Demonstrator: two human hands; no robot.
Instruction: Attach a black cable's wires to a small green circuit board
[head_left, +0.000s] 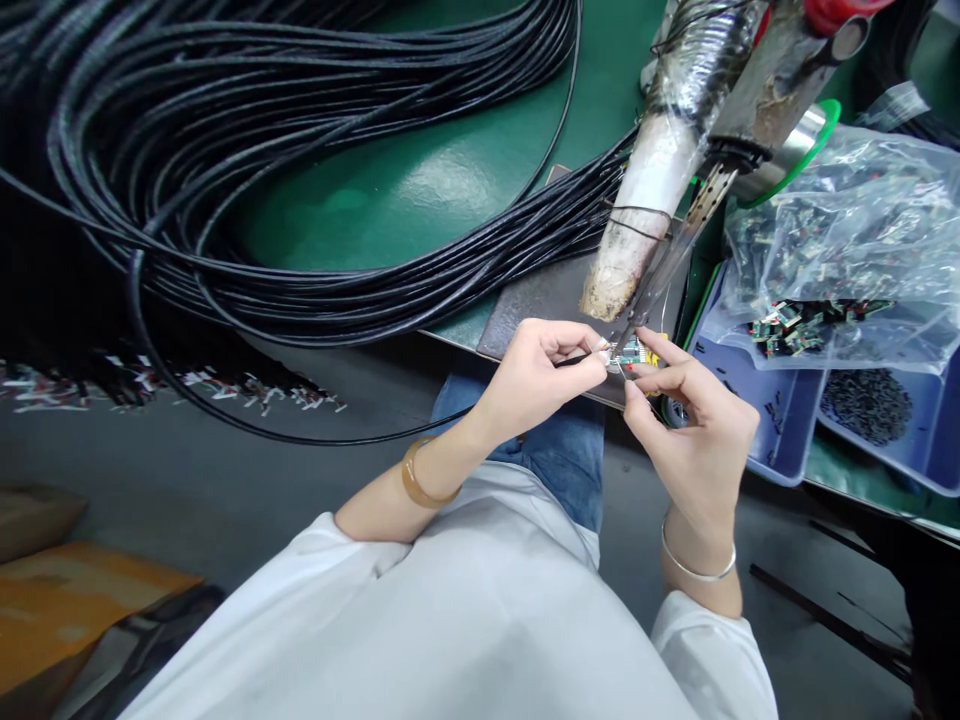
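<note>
Left hand [536, 375]: grip pinching 1 black cable [571, 361] end. Right hand [694, 420]: grip pinching 1 small green circuit board [628, 352] beneath soldering iron [675, 250].

Green-topped workbench [420, 190]. Big coil of thin black cables [225, 150] covers its left part. Dark rectangular mat [547, 295] at the near edge. Blue plastic trays [787, 420] at the right edge.

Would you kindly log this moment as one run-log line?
left hand: pinches black cable end | right hand: holds small circuit board | soldering iron tip above board
</note>
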